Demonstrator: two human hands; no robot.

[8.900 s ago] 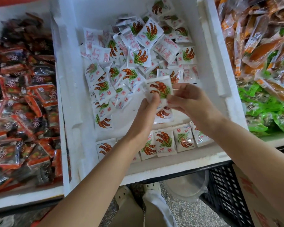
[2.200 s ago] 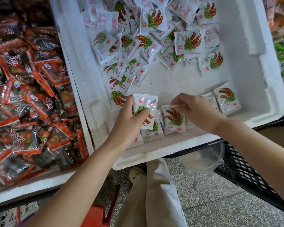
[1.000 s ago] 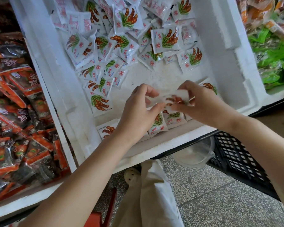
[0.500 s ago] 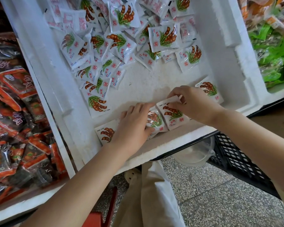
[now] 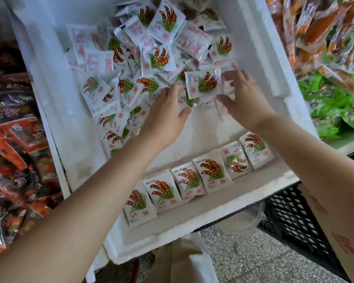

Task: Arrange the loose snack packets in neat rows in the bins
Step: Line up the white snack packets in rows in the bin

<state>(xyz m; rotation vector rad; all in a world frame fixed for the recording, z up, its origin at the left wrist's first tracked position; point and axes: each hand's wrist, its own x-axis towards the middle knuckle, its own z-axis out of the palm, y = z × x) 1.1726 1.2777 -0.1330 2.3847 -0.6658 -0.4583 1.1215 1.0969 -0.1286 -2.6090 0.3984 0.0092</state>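
Reaches with the left hand (image 5: 166, 119) into the white foam bin (image 5: 55, 111), fingers straight and spread, thumb out, gripping nothing, fingertips at the near edge of the loose pile (image 5: 131, 64) of white snack packets. Spreads the right hand (image 5: 244, 103) just beside it, fingers fanned wide and blurred, likewise curled round nothing. Brackets one top packet (image 5: 202, 83) between the two sets of fingertips, printed face up on the pile; cannot tell whether either hand actually touches it.

Shows a bare strip of the bin's foam bottom under both wrists, between the pile and the near wall. Lines up, along that near wall, a row of six packets (image 5: 212, 172), faces up, each overlapping its neighbour, slanting from lower left to upper right. Heaps the rest higgledy-piggledy toward the far end, some face down, some tilted.

Sits between two neighbours: on the left a heap of red and dark packets (image 5: 14, 139), on the right a heap of orange and green packets (image 5: 325, 64).

Below the front rim: a black lattice crate (image 5: 290, 219), something of clear plastic (image 5: 241, 219) beside it, a beige trouser leg (image 5: 182, 262), and a speckled stone floor (image 5: 243, 260).
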